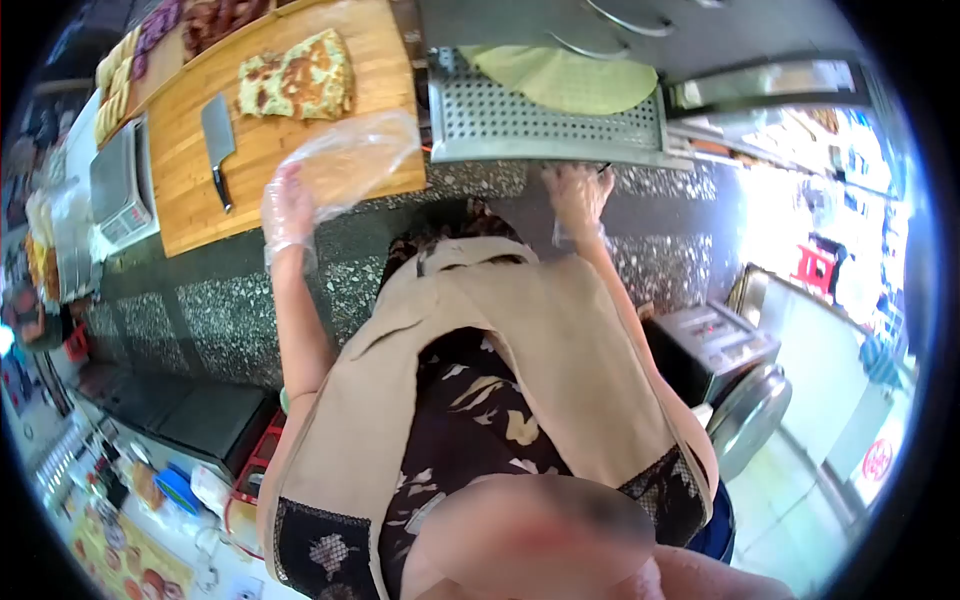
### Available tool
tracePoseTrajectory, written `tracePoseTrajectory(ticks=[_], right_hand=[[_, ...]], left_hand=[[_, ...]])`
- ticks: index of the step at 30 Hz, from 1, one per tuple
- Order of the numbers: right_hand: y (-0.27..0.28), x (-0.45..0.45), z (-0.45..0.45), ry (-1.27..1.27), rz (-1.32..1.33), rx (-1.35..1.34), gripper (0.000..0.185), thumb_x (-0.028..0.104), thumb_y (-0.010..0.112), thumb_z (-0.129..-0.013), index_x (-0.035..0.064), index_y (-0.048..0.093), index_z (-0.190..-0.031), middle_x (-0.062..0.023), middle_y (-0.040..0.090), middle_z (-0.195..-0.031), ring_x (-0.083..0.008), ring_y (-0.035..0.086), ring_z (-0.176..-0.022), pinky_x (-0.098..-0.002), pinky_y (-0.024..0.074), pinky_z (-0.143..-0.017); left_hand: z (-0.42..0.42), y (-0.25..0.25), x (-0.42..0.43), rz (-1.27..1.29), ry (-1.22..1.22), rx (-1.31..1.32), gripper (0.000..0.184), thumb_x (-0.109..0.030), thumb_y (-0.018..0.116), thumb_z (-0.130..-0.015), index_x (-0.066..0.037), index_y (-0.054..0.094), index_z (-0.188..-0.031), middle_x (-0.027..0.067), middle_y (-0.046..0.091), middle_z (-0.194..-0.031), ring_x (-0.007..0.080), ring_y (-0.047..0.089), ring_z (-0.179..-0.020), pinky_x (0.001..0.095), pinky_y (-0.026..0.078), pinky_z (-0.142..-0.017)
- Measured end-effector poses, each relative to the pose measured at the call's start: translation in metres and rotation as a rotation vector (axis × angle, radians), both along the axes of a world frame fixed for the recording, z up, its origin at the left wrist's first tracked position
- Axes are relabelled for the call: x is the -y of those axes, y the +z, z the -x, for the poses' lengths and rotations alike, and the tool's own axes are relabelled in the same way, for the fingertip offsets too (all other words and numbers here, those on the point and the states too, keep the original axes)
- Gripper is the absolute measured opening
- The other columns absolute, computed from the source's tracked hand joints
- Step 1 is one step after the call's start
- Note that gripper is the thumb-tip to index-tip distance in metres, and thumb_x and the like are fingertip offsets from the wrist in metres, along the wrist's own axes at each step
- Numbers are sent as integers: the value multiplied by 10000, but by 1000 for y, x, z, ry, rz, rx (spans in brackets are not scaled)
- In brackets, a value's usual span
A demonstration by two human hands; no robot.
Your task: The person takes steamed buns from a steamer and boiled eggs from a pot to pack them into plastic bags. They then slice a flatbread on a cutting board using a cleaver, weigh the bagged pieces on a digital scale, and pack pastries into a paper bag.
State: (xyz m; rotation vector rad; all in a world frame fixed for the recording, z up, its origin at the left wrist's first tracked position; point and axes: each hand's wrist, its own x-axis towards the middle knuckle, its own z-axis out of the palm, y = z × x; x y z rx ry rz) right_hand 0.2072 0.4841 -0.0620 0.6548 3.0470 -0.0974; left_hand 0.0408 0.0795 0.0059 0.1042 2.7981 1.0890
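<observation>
My left hand (290, 208), in a clear plastic glove, is closed on a clear plastic bag (365, 160) that spreads over the lower right of the wooden cutting board (375, 60). A browned, folded flatbread (297, 78) lies on that board, beside a cleaver (218, 140) with a black handle. My right hand (578, 200), also gloved, is at the front edge of a perforated metal tray (545, 130). Its fingers are curled by a small dark piece, and what they hold is unclear. A pale green round sheet of dough (570, 80) rests on the tray.
Left of the board stands a metal scale-like box (122, 185). Other breads (225, 20) lie at the board's far left. A dark oven-like appliance (715, 345) and a round metal lid (750, 415) are at my right. A black counter (185, 405) is at lower left.
</observation>
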Motion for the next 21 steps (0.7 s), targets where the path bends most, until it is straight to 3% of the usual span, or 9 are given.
tracePoseTrajectory(ticks=[2, 3, 5, 9, 11, 14, 15, 18, 21], right_hand=[[6, 18, -37, -23, 85, 110, 313, 404, 590, -835, 167, 707, -1002, -91, 677, -1002, -283, 603, -1018, -616, 158, -1068], [-7, 23, -55, 25, 80, -99, 315, 400, 595, -837, 181, 705, -1035, -97, 673, -1044, -263, 588, -1077, -657, 85, -1062], [11, 30, -59, -84, 252, 299, 327, 362, 597, -837, 157, 692, -1074, -124, 659, -1088, -301, 585, -1085, -613, 210, -1061], [50, 34, -58, -147, 463, 246, 401, 429, 629, -799, 70, 704, -960, -174, 674, -1011, -333, 624, -991, -499, 379, -1008], [88, 29, -37, 107, 496, 831, 436, 447, 632, -778, 44, 698, -933, -188, 671, -997, -363, 626, -944, -431, 486, -871], [102, 21, 20, 178, 698, 329, 459, 437, 598, -813, 13, 673, -975, -227, 655, -987, -403, 610, -950, -464, 472, -875], [76, 17, 47, 29, 649, -45, 536, 441, 595, -822, 27, 588, -1162, -248, 594, -1139, -405, 570, -1045, -474, 455, -907], [28, -15, 150, 46, 218, -123, 724, 435, 632, -803, 67, 391, -1379, -204, 426, -1378, -350, 439, -1246, -440, 393, -1009], [-4, -18, 195, 25, 62, 28, 747, 385, 681, -775, 54, 391, -1379, -177, 469, -1333, -331, 436, -1246, -429, 364, -1032]], left_hand=[[14, -11, 1, -25, -28, 71, 412, 14, 514, -770, -26, 572, -1176, 154, 635, -1087, 246, 608, -1025, 357, 463, -900], [20, -25, 2, -113, -27, 92, 424, 13, 518, -769, -11, 557, -1191, 160, 625, -1117, 241, 596, -1052, 352, 449, -924], [23, -49, -1, -201, -38, 125, 438, 11, 522, -768, 5, 542, -1206, 167, 615, -1146, 235, 583, -1078, 347, 435, -948], [38, -69, -14, -275, 49, 112, 494, 1, 537, -771, 20, 488, -1262, 177, 562, -1241, 247, 532, -1171, 345, 386, -1015], [46, -70, -22, -219, 83, 147, 512, 2, 538, -771, 20, 472, -1278, 180, 544, -1269, 254, 514, -1201, 346, 371, -1033], [44, -69, -27, -193, 24, 154, 533, -2, 542, -773, 25, 450, -1297, 183, 524, -1297, 269, 487, -1235, 352, 357, -1046], [43, -68, -30, -245, 26, 161, 535, -6, 544, -775, 21, 448, -1301, 184, 520, -1302, 275, 482, -1239, 354, 354, -1047], [39, -55, -41, -274, 49, 170, 537, -13, 548, -781, 9, 447, -1308, 187, 510, -1312, 279, 476, -1243, 356, 352, -1047], [42, -58, -41, -210, 52, 190, 531, -8, 556, -788, -2, 451, -1308, 184, 502, -1319, 269, 466, -1249, 353, 352, -1043]])
